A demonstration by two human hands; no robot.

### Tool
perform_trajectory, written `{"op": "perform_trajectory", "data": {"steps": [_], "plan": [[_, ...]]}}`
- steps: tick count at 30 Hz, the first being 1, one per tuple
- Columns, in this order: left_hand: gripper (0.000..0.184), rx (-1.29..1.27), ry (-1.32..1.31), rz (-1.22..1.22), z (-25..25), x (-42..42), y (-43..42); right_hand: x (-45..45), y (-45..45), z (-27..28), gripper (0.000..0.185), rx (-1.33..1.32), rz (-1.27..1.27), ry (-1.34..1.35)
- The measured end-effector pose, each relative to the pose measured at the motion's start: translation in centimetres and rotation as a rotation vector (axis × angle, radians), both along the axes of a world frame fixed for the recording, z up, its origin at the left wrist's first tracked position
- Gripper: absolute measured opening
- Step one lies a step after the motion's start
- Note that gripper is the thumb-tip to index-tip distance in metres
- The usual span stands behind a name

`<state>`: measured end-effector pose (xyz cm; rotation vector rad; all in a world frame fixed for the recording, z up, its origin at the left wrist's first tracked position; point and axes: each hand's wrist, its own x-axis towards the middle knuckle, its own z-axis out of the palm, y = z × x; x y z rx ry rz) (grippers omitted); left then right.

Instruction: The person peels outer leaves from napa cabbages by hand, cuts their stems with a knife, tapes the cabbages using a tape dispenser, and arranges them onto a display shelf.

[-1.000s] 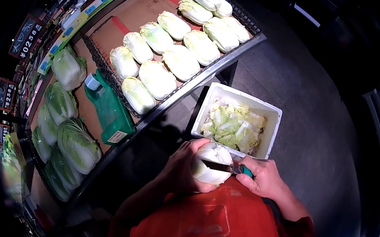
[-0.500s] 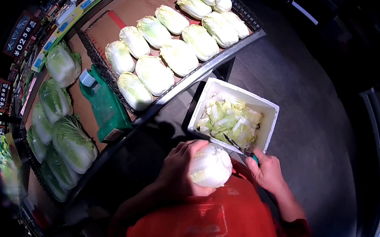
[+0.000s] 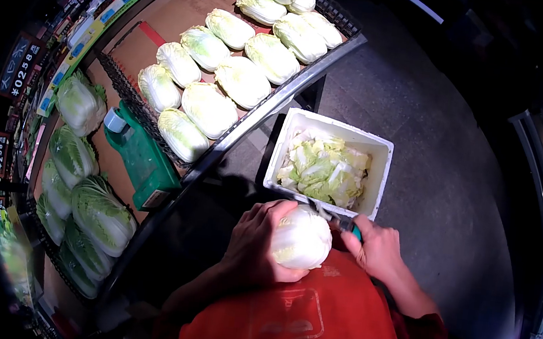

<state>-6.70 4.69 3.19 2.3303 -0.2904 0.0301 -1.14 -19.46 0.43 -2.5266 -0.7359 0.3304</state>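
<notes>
A napa cabbage (image 3: 302, 239), pale end toward me, is gripped from its left side by my left hand (image 3: 259, 234) in front of the red apron. My right hand (image 3: 377, 249) is closed around the green handle of a knife (image 3: 345, 224). The dark blade points left and lies close to the top of the cabbage; whether it touches cannot be made out. Just beyond both hands stands a white foam box (image 3: 383, 181) holding loose cabbage leaves (image 3: 328, 169).
A slanted display stand (image 3: 162, 9) at the upper left carries several trimmed cabbages (image 3: 242, 82). Greener cabbages (image 3: 104, 215) fill the lower left section, beside a green plastic jug (image 3: 146, 163). Price signs (image 3: 20, 66) hang at the far left. The stand's metal edge runs close to my left.
My right hand has brought the knife from over the near rim of the foam box to the top of the cabbage. The view has shifted slightly; my left hand keeps its hold.
</notes>
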Motion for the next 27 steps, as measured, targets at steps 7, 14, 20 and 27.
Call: {"op": "perform_trajectory", "data": {"steps": [7, 14, 20, 27], "plan": [[0.095, 0.003, -0.028, 0.011, 0.3, 0.1, 0.2, 1.1, -1.8, -3.9, 0.034, 0.009, -0.176, 0.309], [0.094, 0.002, -0.005, 0.051, 0.4, -0.3, 0.9, 0.5, 1.7, 2.1, 0.031, 0.203, 0.175, 0.158], [0.089, -0.004, 0.005, 0.106, 0.4, -1.1, 1.9, 1.7, 2.4, -0.9, 0.036, -0.200, 0.006, 0.006], [0.088, -0.012, 0.048, 0.188, 1.0, -1.3, 3.3, 4.9, -0.8, -10.6, 0.049, 0.272, -0.276, 0.673]]}}
